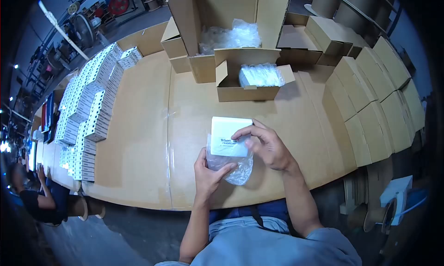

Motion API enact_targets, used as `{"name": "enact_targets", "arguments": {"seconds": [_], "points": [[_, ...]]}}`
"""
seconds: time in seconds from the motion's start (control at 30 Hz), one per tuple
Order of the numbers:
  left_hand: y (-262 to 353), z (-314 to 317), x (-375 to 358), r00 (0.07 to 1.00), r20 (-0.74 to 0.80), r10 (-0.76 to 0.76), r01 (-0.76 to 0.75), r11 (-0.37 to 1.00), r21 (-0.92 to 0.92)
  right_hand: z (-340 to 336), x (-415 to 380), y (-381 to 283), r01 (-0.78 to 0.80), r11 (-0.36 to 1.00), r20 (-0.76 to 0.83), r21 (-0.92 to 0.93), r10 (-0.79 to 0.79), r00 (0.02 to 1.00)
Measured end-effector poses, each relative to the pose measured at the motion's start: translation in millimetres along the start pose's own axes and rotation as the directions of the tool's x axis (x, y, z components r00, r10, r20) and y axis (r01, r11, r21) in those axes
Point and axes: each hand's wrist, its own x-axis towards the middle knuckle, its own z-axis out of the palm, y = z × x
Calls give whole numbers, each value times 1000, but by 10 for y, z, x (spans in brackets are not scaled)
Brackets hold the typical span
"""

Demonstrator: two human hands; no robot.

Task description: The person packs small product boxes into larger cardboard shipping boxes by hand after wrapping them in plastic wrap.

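Observation:
A small white box (226, 129) with dark printing on its face sits partway inside a clear bubble wrap bag (240, 172), over the near middle of the table. My left hand (209, 176) grips the bag from the left, thumb pressed on its front. At the box's upper right, my right hand (268, 148) has its index finger on the printed face; its thumb is blurred, and the other fingers curl by the box's edge. Beyond them stands an open cardboard carton (247, 94) with a bubble-wrapped item (262, 75) inside.
Stacks of small white boxes (88, 118) line the table's left side. A large open carton (236, 7) holding bubble wrap (231, 36) stands at the back. Closed brown cartons (374, 102) are piled on the right. Another person (39, 196) sits at far left.

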Motion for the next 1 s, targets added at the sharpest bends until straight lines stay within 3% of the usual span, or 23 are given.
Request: {"name": "enact_targets", "arguments": {"seconds": [0.13,0.2,0.23,0.27,0.33,0.47,0.57,0.7,0.87,0.97,1.0], "points": [[-64,-35,-2,998,13,64,-64,998,11,3,-44,-28,-132,989,44,-68,135,990],[-187,-83,-1,1000,7,-15,16,985,-171,-30,-51,68,-115,992,110,-57,121,987],[-250,-110,-1,998,9,-56,57,964,-261,-16,-72,112,-126,992,82,30,123,989],[-299,-138,-1,998,26,-56,60,977,-204,25,-89,138,-134,984,56,118,128,990],[-304,-106,1,997,-16,-80,73,963,-259,57,-105,109,-195,936,27,292,196,980],[-245,13,-16,985,-138,-101,36,911,-410,222,-168,174,-127,961,-268,247,194,944],[-307,-12,11,977,-194,-92,5,913,-407,307,-337,476,-57,909,-230,413,165,959],[-377,-102,28,991,-124,-46,-1,935,-355,406,-370,453,-150,872,-276,466,305,911],[-548,-259,61,998,-56,18,-37,932,-360,365,-360,487,-100,921,-333,376,235,913],[-630,-379,85,998,-59,21,-27,995,-95,358,-375,504,-26,928,-369,372,173,913],[-575,-344,90,997,-72,42,-48,995,-89,352,-380,507,1,928,-383,372,152,911]]}}
